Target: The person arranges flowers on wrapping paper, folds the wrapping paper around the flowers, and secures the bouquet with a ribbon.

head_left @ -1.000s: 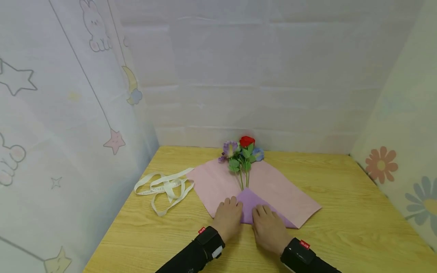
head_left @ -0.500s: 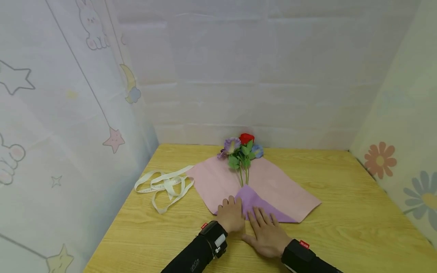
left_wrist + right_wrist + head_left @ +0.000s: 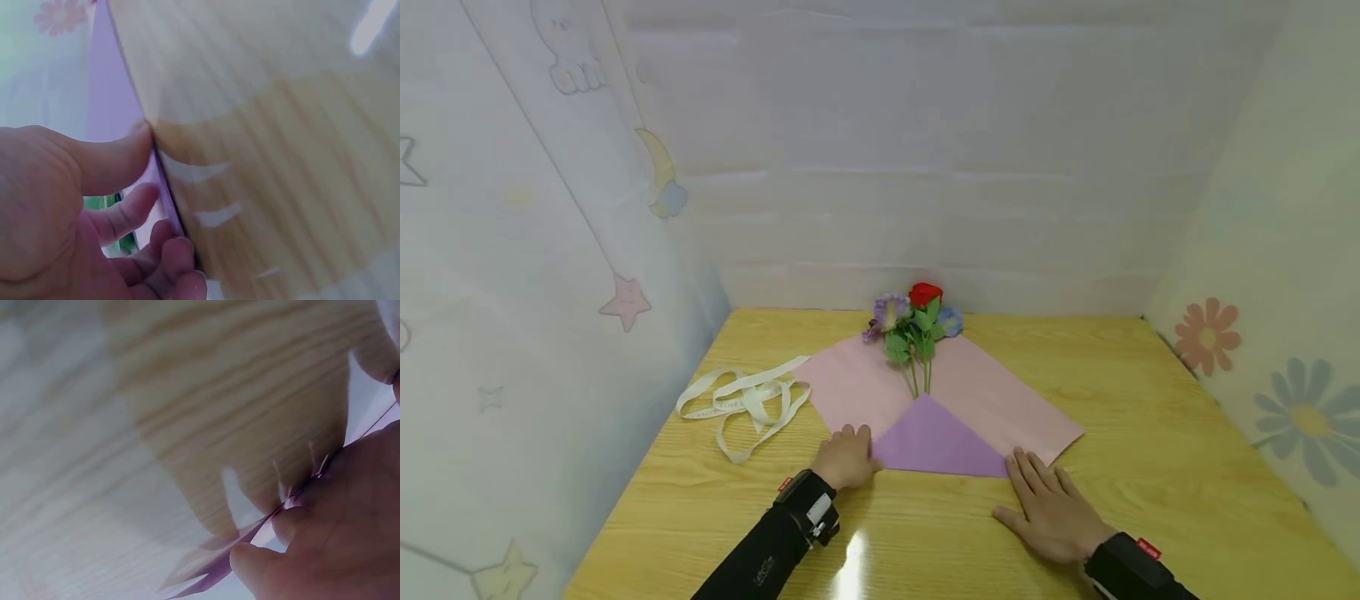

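Observation:
Pink wrapping paper (image 3: pixel 1000 400) lies on the table, its near corner folded up as a purple triangular flap (image 3: pixel 936 442). A red rose (image 3: pixel 925 294), a purple flower (image 3: pixel 891 311) and a blue flower (image 3: pixel 951 322) lie on the paper, the lower ends of their stems hidden under the flap. My left hand (image 3: pixel 844 460) rests at the flap's left corner; in the left wrist view its thumb (image 3: pixel 119 164) touches the folded edge and its fingers are loosely bent. At the right corner, my right hand (image 3: pixel 1056 512) lies palm down, fingers extended, touching the fold.
A tangled white ribbon (image 3: pixel 752 400) with printed letters lies left of the paper. The wooden table (image 3: pixel 1150 467) meets a pale cloth backdrop (image 3: pixel 880 225) at its far edge, and printed cloth hangs on both sides.
Both hands have slid apart along the folded edge, from its middle out to the two corners. The right fingers have straightened. The flap lies flatter and is now uncovered between the hands.

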`<action>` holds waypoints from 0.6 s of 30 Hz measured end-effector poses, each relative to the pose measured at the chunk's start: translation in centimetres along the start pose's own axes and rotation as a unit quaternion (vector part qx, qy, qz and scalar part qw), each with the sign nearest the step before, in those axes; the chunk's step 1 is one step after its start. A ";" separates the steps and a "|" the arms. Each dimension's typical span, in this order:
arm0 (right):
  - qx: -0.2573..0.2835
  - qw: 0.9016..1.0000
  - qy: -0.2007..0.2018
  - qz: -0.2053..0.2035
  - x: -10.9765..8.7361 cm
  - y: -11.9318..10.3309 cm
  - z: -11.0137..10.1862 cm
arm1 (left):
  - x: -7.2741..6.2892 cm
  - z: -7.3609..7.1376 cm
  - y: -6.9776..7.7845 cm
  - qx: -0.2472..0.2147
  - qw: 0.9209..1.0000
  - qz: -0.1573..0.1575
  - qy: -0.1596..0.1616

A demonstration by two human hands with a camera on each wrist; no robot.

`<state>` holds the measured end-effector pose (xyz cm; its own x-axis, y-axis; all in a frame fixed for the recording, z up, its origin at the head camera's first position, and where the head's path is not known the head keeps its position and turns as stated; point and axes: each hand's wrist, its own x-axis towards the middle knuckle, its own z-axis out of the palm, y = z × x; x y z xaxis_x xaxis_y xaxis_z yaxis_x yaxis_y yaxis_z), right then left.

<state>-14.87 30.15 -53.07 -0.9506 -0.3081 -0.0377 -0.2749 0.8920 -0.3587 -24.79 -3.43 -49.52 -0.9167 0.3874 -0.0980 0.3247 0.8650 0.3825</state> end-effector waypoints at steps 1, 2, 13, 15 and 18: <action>0.009 1.000 -0.005 0.000 0.1 -0.2 -0.2 | -0.2 -0.4 -0.5 -0.001 1.000 -0.004 -0.002; 0.017 1.000 -0.010 0.001 0.2 -0.3 -0.3 | -0.4 -0.8 -1.0 -0.004 1.000 -0.007 -0.003; -0.042 0.999 0.024 -0.003 0.8 -2.5 -1.2 | -1.0 -0.6 -1.2 0.015 0.997 0.016 0.074; -0.076 0.996 0.053 -0.017 1.4 -3.7 -1.1 | -1.2 0.1 0.1 0.070 0.989 0.041 0.124; -0.097 0.993 0.043 -0.049 2.8 -5.8 -0.6 | -1.7 1.3 3.0 0.149 0.973 0.084 0.152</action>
<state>-16.00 24.36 -50.51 -0.9243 -0.3749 0.0714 -0.3816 0.9085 -0.1704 -21.97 -1.06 -49.43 -0.8571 0.4578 0.2363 0.4869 0.8697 0.0812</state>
